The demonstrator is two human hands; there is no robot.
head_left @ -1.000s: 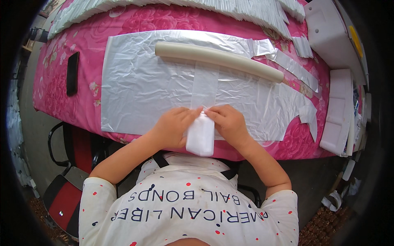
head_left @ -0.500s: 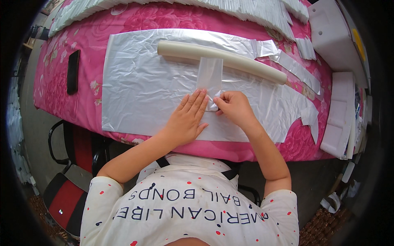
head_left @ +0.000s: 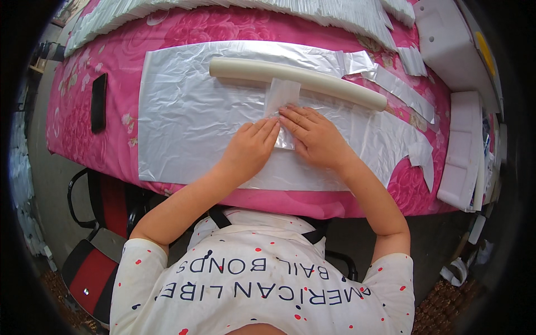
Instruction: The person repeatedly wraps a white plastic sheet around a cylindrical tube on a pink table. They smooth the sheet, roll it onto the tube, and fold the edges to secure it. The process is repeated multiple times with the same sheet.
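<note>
A narrow strip of clear plastic film (head_left: 283,89), folded over at its near end, lies on the silvery plastic sheet (head_left: 184,123). Its far end reaches the long cream roll (head_left: 268,69). At the strip's left edge, the fingers of my left hand (head_left: 249,146) are pressed together on the film, the thumb mostly hidden. My right hand (head_left: 321,139) lies across the strip from the right, fingers stretched flat over the film and thumb apart. The fingertips of both hands almost meet. Below them a shiny near end of the strip shows.
Stacks of flat white plastic pieces (head_left: 223,4) line the table's far edge. A black phone-like slab (head_left: 99,103) lies at the left on the pink flowered cloth (head_left: 70,125). White foam boxes (head_left: 460,148) stand at the right; a red and black chair (head_left: 92,273) is at lower left.
My right hand has gone from pinching the strip's near end to lying flat across it. The left hand has shifted from flat on the strip to its left edge, fingers drawn together.
</note>
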